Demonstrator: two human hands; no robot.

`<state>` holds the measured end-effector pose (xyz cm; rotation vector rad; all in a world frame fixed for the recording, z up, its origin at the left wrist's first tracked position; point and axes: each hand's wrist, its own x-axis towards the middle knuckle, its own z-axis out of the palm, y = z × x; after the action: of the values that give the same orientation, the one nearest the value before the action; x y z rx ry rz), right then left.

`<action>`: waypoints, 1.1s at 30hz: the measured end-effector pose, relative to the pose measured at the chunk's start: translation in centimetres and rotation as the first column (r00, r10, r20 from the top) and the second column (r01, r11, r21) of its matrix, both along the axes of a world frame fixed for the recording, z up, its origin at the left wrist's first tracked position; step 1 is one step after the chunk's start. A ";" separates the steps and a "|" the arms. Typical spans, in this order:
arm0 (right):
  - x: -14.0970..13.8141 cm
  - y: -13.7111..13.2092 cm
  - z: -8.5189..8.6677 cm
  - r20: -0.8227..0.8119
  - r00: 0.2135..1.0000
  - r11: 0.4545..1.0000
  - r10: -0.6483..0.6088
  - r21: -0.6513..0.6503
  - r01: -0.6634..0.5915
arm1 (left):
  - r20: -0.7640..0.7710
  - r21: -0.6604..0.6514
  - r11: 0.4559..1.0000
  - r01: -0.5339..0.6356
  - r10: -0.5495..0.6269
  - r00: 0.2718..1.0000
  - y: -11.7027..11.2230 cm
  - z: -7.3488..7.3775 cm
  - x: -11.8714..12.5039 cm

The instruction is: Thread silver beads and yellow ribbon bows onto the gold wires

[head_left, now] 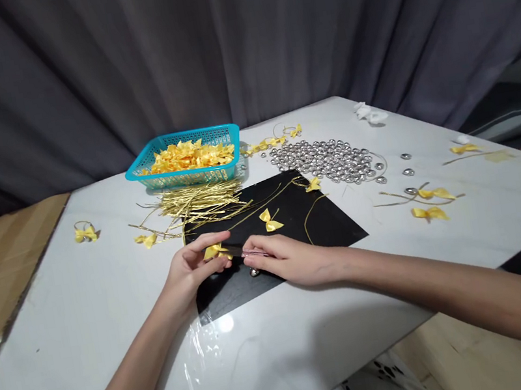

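My left hand (197, 262) pinches a yellow ribbon bow (215, 251) between thumb and fingers over the black sheet (271, 196). In my right hand (278, 258) is a slim tool (256, 252) with a dark tip and a pinkish handle, its exact kind unclear. That tip reaches to the bow and partly hides behind my left fingers. Just below the right fingertips, a shiny silver bead (253, 272) rests on the sheet. Farther up the sheet lies a second yellow bow (271, 219), apart from both hands.
A turquoise basket (187, 180) of yellow bows stands at the back, with a bundle of gold wire ties (199, 201) before it. Many silver beads (329, 159) are heaped right of centre. Loose bows (430, 213) and white scraps (370, 113) lie to the right; cardboard (1, 275) is left.
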<state>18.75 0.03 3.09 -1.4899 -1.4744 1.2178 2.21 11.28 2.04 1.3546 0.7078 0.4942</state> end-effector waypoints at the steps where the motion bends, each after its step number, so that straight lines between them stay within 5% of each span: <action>1: 0.0 0.0 0.0 -0.002 1.000 1.000 0.001 0.000 -0.001 | -0.005 -0.003 1.000 -0.003 0.003 1.000 0.0 0.1 0.0; 15: -0.2 0.1 -0.2 -0.031 0.999 0.999 -0.043 0.026 0.043 | -0.019 -0.029 1.000 0.004 -0.004 1.000 -0.1 0.4 -0.1; 33: 0.2 -0.1 0.0 0.172 0.984 0.988 0.039 0.142 -0.064 | -0.029 0.003 1.000 0.027 -0.027 0.999 0.1 0.3 -0.1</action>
<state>18.95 -0.08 3.05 -1.4928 -1.6867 1.0078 2.08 11.37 2.31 1.3753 0.7117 0.4556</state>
